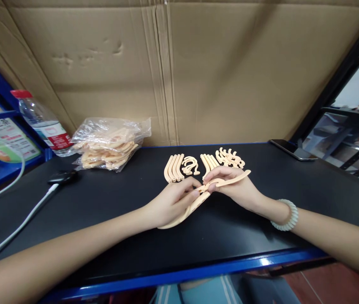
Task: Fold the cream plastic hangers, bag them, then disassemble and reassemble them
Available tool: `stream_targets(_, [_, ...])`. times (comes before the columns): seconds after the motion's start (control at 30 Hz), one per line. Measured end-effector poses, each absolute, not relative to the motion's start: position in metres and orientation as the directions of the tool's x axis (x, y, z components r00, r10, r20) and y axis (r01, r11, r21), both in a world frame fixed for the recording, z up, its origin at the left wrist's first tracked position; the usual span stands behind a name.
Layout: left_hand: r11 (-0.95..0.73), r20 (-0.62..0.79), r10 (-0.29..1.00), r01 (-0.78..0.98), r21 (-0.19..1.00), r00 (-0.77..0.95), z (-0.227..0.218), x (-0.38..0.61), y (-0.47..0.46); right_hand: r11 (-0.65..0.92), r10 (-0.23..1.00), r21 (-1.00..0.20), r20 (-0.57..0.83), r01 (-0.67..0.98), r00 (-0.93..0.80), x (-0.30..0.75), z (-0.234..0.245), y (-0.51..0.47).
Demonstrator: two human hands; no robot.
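Note:
Over the front middle of the table, my left hand (175, 202) is closed on a long curved beige piece (195, 206) with small holes along it. My right hand (230, 185) pinches another curved beige piece (235, 179), whose free end sticks out to the right. The two pieces meet between my fingertips; whether they are joined I cannot tell. Just behind my hands lie a row of curved beige strips (173, 168), some small hooked pieces (191, 164), a second row of strips (209, 161) partly hidden by my right hand, and a cluster of wavy pieces (229, 157).
A clear plastic bag (111, 143) of beige pieces sits at the back left, beside a red-capped bottle (44, 122). A white cable (24, 223) runs to a black plug (62, 177). A phone (292, 150) lies back right. Cardboard (246, 76) walls the rear.

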State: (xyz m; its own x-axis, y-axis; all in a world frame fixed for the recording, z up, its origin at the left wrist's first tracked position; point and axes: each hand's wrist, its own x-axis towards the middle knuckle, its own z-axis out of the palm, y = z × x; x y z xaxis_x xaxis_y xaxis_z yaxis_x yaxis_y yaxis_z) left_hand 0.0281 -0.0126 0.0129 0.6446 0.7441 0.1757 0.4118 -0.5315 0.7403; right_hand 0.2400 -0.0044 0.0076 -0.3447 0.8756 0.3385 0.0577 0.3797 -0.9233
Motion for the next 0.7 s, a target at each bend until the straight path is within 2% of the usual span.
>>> stream_targets(0.1, [-0.563, 0.180, 0.740, 0.451, 0.693, 0.648, 0.013, 0.027, -0.013, 0.447, 0.846, -0.890, 0.388, 0.088, -0.366, 0.242, 0.005, -0.002])
stream_targets(0.33, [-0.592, 0.182, 0.720, 0.455, 0.665, 0.670, 0.013, 0.027, -0.012, 0.593, 0.754, -0.799, 0.509, 0.097, -0.416, 0.241, 0.001, -0.002])
stream_targets(0.5, [-0.581, 0.121, 0.695, 0.454, 0.676, 0.709, 0.018, 0.029, -0.016, 0.832, 0.542, -0.531, 0.712, 0.162, -0.447, 0.240, 0.003, -0.008])
stream_targets(0.7, [-0.607, 0.108, 0.670, 0.459, 0.649, 0.734, 0.021, 0.030, -0.016, 0.946, 0.324, -0.226, 0.712, 0.234, -0.623, 0.248, 0.003, -0.009])
